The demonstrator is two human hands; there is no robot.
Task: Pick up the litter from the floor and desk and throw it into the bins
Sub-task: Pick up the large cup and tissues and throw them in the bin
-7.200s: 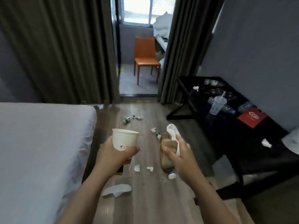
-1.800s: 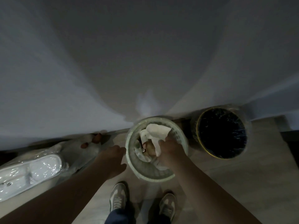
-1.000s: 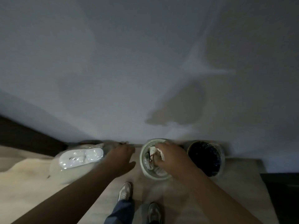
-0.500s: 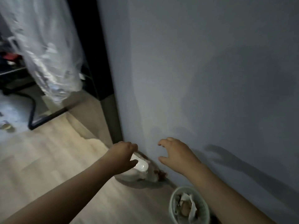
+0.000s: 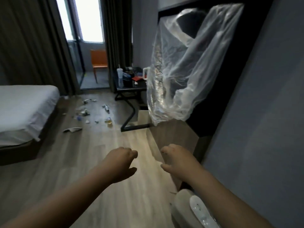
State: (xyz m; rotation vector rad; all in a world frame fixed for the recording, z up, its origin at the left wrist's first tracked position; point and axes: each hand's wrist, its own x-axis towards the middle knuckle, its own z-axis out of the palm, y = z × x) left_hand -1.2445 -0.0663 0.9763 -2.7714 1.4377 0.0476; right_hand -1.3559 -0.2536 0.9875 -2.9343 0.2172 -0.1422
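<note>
Both my hands hang in front of me over the wooden floor and hold nothing. My left hand (image 5: 120, 163) has its fingers loosely curled. My right hand (image 5: 176, 159) is also loosely curled, near the wall. Several bits of litter (image 5: 84, 111) lie scattered on the floor far ahead, among them a small bottle (image 5: 108, 121) and a white scrap (image 5: 72, 129) near the bed. On the black desk (image 5: 130, 88) stand a plastic cup with a straw (image 5: 119, 76) and more clutter. The bins are out of view.
A white bed (image 5: 24, 109) fills the left side. A clear plastic cover (image 5: 182, 68) hangs on the right by a dark panel. A bagged white slipper (image 5: 199, 209) lies at the lower right by the grey wall. An orange chair (image 5: 99, 63) stands beyond the curtains.
My right hand dropped the paper litter into the pale bin and came away empty. My view has swung left from the bins and wall to the room with the litter.
</note>
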